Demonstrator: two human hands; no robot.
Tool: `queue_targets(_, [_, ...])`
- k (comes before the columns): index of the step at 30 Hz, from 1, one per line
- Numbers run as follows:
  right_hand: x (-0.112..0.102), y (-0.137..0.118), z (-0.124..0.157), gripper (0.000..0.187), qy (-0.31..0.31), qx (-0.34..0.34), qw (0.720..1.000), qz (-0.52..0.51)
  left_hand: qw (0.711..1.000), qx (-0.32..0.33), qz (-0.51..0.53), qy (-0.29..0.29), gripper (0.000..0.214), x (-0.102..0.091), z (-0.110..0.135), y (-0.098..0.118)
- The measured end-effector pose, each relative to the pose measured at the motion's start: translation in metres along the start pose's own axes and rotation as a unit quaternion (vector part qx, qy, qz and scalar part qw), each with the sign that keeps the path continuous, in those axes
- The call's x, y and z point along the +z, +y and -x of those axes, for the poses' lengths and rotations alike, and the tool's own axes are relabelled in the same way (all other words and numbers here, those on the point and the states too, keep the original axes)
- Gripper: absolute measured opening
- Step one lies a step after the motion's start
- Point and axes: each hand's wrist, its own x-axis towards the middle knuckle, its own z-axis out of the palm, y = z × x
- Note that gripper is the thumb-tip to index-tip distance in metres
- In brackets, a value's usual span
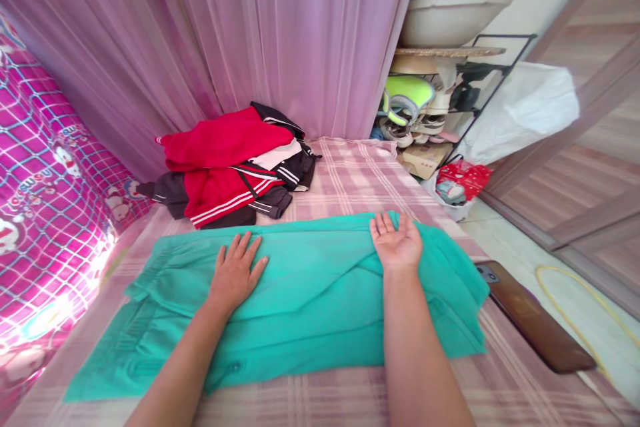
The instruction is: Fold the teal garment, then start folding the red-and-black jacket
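A pair of teal trousers lies spread across the bed, folded lengthwise, with its gathered elastic waistband on the left. Wrinkles run across the middle of the cloth. My left hand rests palm down on the upper left part, its fingers spread. Near the far edge, toward the right end, my right hand lies palm up on the fabric with its fingers loosely extended and nothing visible in it.
Beyond the trousers sits a pile of red and dark clothes. A brown phone with a cable lies at the bed's right edge. Purple curtains hang behind, and a shoe rack stands at the back right.
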Motion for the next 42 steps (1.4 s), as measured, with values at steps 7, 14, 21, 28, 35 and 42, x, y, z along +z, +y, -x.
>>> queue_targets(7, [-0.007,-0.003,-0.011,0.053,-0.116,-0.2,0.935,0.27,1.0,-0.01,0.002,-0.023,0.052,-0.005,0.0,0.002])
queue_targets(14, [0.0,0.021,0.007,0.052,-0.128,-0.259,0.453,0.844,1.0,-0.005,0.006,-0.008,0.052,-0.004,0.001,0.0])
queue_targets(21, [0.004,0.027,0.013,0.055,-0.107,-0.22,0.33,0.912,1.0,-0.003,0.013,-0.005,0.054,-0.003,0.001,0.0])
queue_targets(28, [0.007,0.03,0.016,0.052,-0.146,-0.239,0.324,0.904,1.0,-0.002,0.008,-0.018,0.056,-0.003,0.001,0.001])
queue_targets(35, [0.013,0.036,0.02,0.051,-0.149,-0.255,0.365,0.883,1.0,-0.007,0.014,-0.014,0.056,-0.003,0.001,0.003])
queue_targets(42, [0.025,0.065,0.04,0.051,-0.249,-0.22,0.327,0.885,0.999,-0.019,0.038,-0.018,0.053,-0.005,0.001,0.006])
